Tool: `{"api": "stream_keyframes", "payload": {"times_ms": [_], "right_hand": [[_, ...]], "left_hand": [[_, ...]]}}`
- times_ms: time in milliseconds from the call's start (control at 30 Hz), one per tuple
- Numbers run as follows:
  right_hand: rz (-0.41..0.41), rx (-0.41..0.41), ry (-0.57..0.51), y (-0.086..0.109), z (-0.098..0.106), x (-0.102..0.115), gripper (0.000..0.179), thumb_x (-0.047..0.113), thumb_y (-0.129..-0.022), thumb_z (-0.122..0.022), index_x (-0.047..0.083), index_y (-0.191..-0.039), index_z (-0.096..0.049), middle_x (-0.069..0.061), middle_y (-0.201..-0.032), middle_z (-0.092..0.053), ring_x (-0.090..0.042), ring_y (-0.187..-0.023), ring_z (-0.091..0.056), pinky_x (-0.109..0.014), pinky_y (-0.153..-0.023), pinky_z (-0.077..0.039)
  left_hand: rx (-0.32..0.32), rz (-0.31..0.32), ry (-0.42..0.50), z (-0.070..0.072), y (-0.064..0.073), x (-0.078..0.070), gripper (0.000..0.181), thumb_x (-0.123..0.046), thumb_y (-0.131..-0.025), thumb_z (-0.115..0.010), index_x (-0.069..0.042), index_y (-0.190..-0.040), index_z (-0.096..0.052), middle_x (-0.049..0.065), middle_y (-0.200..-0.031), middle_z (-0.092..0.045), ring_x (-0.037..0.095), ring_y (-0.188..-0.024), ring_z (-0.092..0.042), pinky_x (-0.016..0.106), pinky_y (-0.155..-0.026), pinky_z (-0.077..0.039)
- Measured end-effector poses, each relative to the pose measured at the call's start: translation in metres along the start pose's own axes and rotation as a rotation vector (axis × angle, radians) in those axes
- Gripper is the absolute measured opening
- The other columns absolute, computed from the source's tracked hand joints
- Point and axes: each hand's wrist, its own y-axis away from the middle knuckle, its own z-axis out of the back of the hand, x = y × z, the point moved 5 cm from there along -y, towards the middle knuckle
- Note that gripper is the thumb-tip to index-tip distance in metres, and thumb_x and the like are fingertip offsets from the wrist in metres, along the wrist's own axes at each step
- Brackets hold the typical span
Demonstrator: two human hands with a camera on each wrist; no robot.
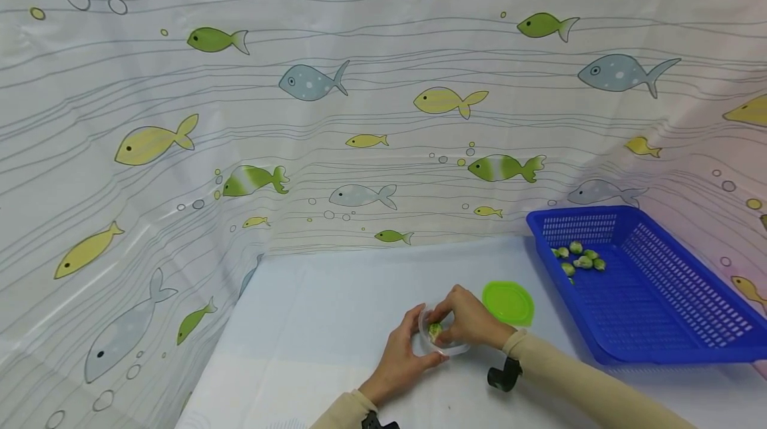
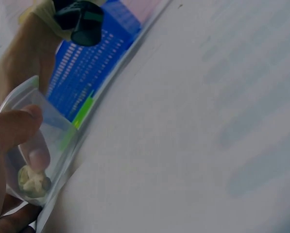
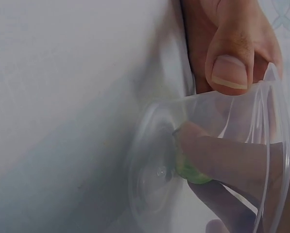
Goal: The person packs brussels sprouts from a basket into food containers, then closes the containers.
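Note:
My left hand [image 1: 397, 357] holds a clear plastic tub [image 3: 157, 199] on the white table, thumb on the near side and fingers around the far side. My right hand [image 1: 476, 320] reaches in through the tub's open top. Between its thumb and fingers is a green Brussels sprout [image 1: 435, 330], low inside the tub near the bottom. In the right wrist view the sprout [image 3: 194, 174] shows through the wall, partly hidden by the fingers. The left wrist view shows the pale cut end of the sprout [image 2: 34, 183] through the plastic.
A bright green lid [image 1: 508, 302] lies flat just beyond my right hand. To the right stands a blue perforated basket [image 1: 677, 352], with several Brussels sprouts [image 1: 584, 262] gathered at its far left end. A fish-patterned sheet [image 1: 359, 109] hangs behind the table.

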Motion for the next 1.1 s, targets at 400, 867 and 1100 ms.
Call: {"api": "stream_keyframes", "payload": {"times_ms": [400, 867, 1100], "right_hand": [[0.062, 0.012, 0.042, 0.002, 0.008, 0.006, 0.033, 0.018, -0.073, -0.098, 0.018, -0.103, -0.087, 0.008, -0.097, -0.083, -0.011, -0.093, -0.053, -0.026, -0.080, -0.040], [0.084, 0.001, 0.004, 0.008, 0.061, -0.009, 0.028, 0.024, -0.082, -0.093, 0.019, -0.108, -0.086, 0.006, -0.104, -0.082, -0.018, -0.104, -0.069, -0.045, -0.092, -0.053], [-0.055, 0.026, -0.089, 0.019, 0.112, -0.032, 0.033, 0.034, -0.087, -0.088, 0.021, -0.116, -0.083, 0.004, -0.115, -0.081, -0.029, -0.117, -0.069, -0.058, -0.099, -0.055]], "left_hand": [[-0.005, -0.015, -0.007, 0.000, 0.000, -0.002, 0.097, -0.027, -0.082, -0.092, -0.001, -0.158, -0.040, 0.006, -0.144, -0.068, 0.020, -0.132, -0.064, 0.034, -0.116, -0.045], [0.000, -0.030, 0.008, 0.001, 0.000, -0.002, 0.098, -0.027, -0.083, -0.091, -0.003, -0.160, -0.036, 0.016, -0.147, -0.065, 0.029, -0.130, -0.066, 0.036, -0.115, -0.047], [0.006, -0.009, 0.002, -0.001, -0.001, -0.002, 0.100, -0.028, -0.082, -0.092, -0.005, -0.162, -0.035, 0.013, -0.149, -0.065, 0.027, -0.132, -0.065, 0.039, -0.117, -0.047]]}}
